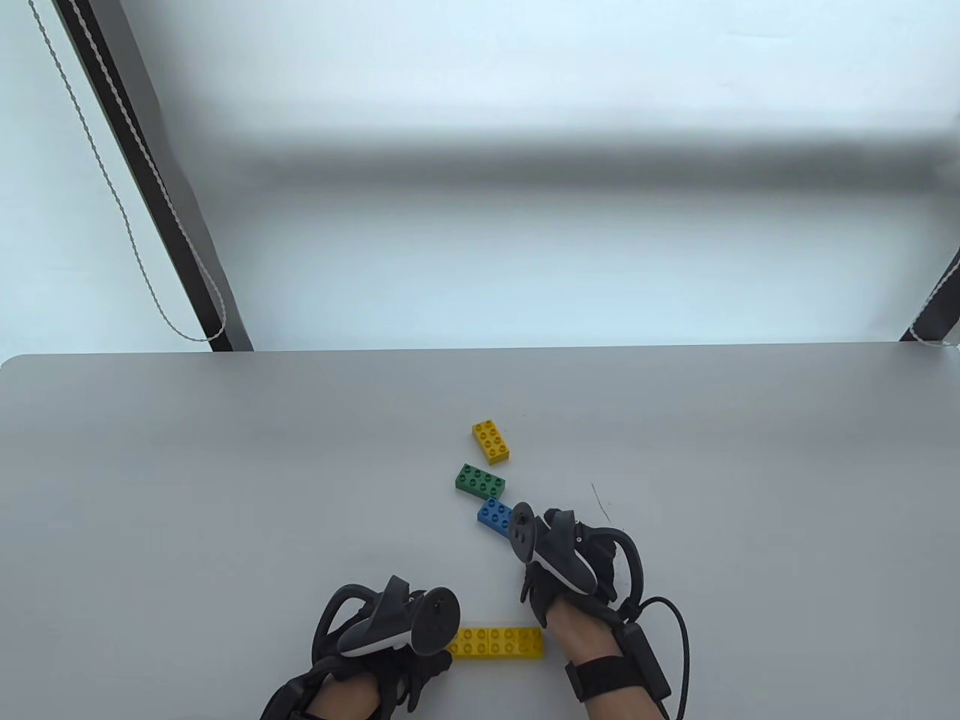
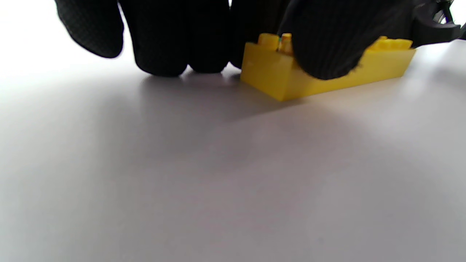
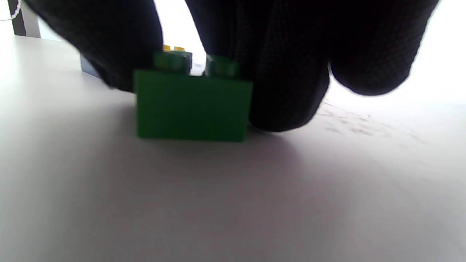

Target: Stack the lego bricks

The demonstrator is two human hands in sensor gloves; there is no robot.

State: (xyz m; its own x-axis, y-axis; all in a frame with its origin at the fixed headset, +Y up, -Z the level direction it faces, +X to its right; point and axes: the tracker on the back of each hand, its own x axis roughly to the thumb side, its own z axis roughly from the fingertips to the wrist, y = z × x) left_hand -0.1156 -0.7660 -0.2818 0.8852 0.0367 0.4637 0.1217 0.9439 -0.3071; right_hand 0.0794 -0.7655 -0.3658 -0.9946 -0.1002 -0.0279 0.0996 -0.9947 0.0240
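A long yellow brick (image 1: 499, 643) lies on the grey table near the front edge. My left hand (image 1: 431, 651) holds its left end; in the left wrist view my thumb (image 2: 327, 43) lies over the brick (image 2: 276, 78) and my fingers (image 2: 182, 47) touch the table beside it. My right hand (image 1: 559, 559) pinches a green brick (image 3: 193, 105) that stands on the table, thumb on one side and fingers (image 3: 287, 83) on the other; the hand hides this brick in the table view. A blue brick (image 1: 493, 515), another green brick (image 1: 480, 481) and a small yellow brick (image 1: 491, 441) lie beyond.
The table's far edge (image 1: 525, 352) runs behind the bricks. A dark post with a looped cord (image 1: 187, 247) stands beyond the far left corner. A thin scratch mark (image 1: 598, 499) is to the right of the bricks.
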